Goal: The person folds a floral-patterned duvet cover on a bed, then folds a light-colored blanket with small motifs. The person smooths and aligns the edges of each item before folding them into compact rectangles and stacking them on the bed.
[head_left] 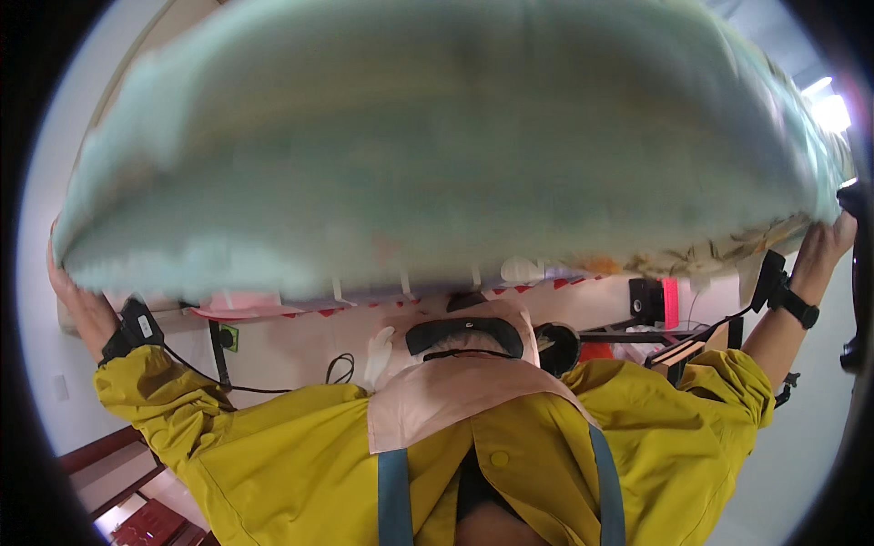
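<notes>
Large pale-green quilt (437,136), blurred, held up across the whole view. Left hand (77,300) and right hand (827,246) each clamp an edge, arms wide. Lift done; quilt not yet set down or folded.

No counter, bed or shelf carries the big pale green pad (437,136). It rests on your hands alone, with your left hand (77,300) gripping its left end and your right hand (828,241) gripping its right corner. It is blurred, and a leafy patterned edge shows near your right hand.

Beneath it, on your right, a black frame stand (655,335) bears a small black box (645,298), with a bright pink-red panel (671,302) just beside the box. An orange-red thing (596,350) sits under the stand's top bar, but you cannot tell what it rests on. At your lower left are dark red-brown wooden boards (137,510).
</notes>
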Demonstrator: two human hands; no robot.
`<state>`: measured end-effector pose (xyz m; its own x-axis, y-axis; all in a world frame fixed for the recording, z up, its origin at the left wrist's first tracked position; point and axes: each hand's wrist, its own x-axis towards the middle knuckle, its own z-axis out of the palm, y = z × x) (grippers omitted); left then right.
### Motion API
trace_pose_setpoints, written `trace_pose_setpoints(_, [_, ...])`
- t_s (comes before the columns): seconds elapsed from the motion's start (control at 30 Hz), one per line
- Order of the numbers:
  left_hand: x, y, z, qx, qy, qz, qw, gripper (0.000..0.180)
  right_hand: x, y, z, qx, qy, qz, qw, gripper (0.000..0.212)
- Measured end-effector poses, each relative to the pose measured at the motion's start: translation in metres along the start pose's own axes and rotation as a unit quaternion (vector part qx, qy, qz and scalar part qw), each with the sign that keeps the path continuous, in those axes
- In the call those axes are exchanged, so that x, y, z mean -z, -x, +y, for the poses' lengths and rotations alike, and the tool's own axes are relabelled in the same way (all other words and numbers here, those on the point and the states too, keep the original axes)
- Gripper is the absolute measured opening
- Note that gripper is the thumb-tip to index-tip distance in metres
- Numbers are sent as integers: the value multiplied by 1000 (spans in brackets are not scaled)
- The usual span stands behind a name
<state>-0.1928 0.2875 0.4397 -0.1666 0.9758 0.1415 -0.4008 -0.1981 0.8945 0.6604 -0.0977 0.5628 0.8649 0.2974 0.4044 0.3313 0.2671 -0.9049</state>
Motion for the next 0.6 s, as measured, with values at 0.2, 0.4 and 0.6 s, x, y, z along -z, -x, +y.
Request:
trace_pose_setpoints(0.2, [-33, 16, -106, 191, -141, 84, 968, 29, -27, -93, 134, -177, 32, -277, 944, 23])
trace_pose_setpoints(0.4, [-116, -60, -253, 159, 1, 150, 976, 26, -185, -139, 326, -39, 120, -154, 980, 51])
trace_pose_setpoints(0.6, [-234, -92, -41, -110, 64, 229, 965, 30, -168, -291, 161, 126, -7, -241, 962, 30])
